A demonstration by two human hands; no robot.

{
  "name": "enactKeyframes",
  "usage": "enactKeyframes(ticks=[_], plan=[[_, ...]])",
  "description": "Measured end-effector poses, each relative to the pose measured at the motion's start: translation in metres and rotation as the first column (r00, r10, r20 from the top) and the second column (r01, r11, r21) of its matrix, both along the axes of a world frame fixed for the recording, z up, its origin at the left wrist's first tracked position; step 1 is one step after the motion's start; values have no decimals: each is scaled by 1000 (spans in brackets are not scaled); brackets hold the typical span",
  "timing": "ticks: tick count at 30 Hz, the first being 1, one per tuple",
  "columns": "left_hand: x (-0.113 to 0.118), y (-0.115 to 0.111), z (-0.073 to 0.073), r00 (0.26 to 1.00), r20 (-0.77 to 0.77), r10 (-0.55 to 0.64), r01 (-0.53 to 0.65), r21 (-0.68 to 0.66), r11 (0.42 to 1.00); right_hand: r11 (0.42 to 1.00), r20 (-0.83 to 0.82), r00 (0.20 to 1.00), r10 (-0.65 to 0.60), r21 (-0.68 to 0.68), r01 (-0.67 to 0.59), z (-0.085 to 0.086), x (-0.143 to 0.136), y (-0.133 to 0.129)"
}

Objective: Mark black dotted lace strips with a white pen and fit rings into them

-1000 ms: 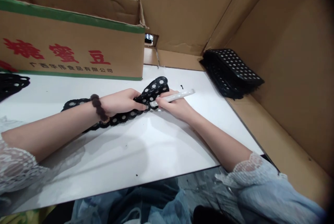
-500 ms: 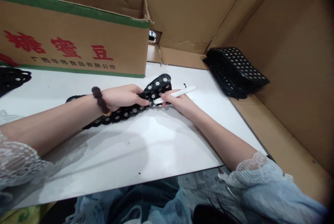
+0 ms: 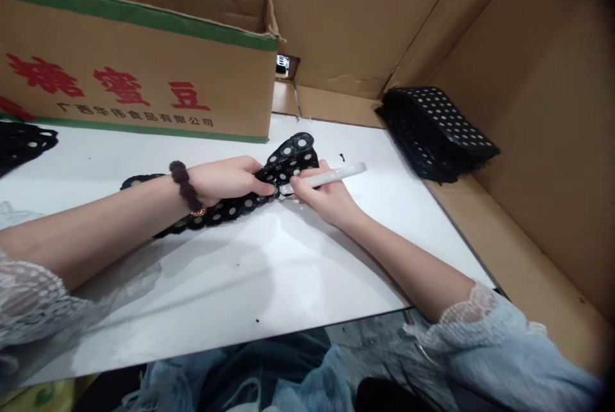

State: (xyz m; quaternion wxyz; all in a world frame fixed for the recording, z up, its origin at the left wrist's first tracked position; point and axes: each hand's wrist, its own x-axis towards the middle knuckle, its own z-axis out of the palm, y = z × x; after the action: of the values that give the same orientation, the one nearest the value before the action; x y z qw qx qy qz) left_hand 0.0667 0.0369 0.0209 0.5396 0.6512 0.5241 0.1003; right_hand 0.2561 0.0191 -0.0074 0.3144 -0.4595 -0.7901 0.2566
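Note:
A black fabric strip with white dots slants across the white table, its far right end raised and folded over. My left hand is closed on the strip near its middle, thumb pressing on top. In my right hand is a white pen-like tool, held as one holds a pen. The tool's tip meets the dotted fabric just beside my left thumb. I cannot make out exactly what the tip is.
An open cardboard box with green edges and red characters stands at the back left. A stack of black dotted pieces lies by the cardboard wall on the right. Black lacy pieces sit at the left edge of the table.
The white tool has shifted slightly in my right hand, its tip still at the fabric by my left thumb. My left hand has hardly moved.

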Motion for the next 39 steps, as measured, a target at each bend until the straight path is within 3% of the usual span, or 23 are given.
enactKeyframes(ticks=[4, 7, 10, 13, 17, 20, 23, 27, 31, 33, 35, 37, 39], plan=[[4, -4, -1, 999, -5, 48, -48, 39, 998, 945, 172, 967, -187, 300, 130, -7, -13, -6], [5, -6, -1, 998, -3, 69, -69, 42, 997, 896, 253, 925, -283, 414, 160, -11, -19, -5], [3, -6, -2, 999, -8, 41, -41, 26, 999, 901, 303, 906, -295, 404, 158, -11, -20, 0], [0, -4, -2, 1000, -9, -25, 25, 46, 999, 927, 249, 931, -266, 332, 176, -7, -16, 4], [-2, 2, -1, 982, -121, -143, 162, 166, 973, 988, 127, 986, -107, 129, 90, 2, -6, 4], [-4, 5, -4, 955, -255, -154, 245, 379, 892, 988, -15, 999, -41, -153, 38, 11, 5, 5], [-7, 7, -9, 903, -429, -38, 303, 571, 763, 953, -54, 998, -18, -304, 0, 18, 15, 9], [-9, 10, -14, 816, -569, -102, 481, 570, 665, 966, -50, 999, 5, -257, -18, 20, 21, 15], [-9, 12, -15, 753, -627, -201, 602, 532, 595, 993, -175, 984, -19, -120, -2, 19, 17, 14], [-8, 13, -16, 758, -636, -147, 582, 557, 592, 996, -180, 983, -30, -89, 14, 19, 15, 12], [-8, 12, -17, 761, -649, 14, 505, 606, 615, 996, -166, 984, -68, -68, 58, 19, 14, 11], [-8, 11, -17, 719, -672, 177, 431, 631, 644, 992, -177, 976, -126, -41, 120, 18, 15, 11], [-10, 12, -15, 670, -706, 229, 410, 610, 678, 983, -197, 963, -183, -53, 176, 14, 15, 12]])
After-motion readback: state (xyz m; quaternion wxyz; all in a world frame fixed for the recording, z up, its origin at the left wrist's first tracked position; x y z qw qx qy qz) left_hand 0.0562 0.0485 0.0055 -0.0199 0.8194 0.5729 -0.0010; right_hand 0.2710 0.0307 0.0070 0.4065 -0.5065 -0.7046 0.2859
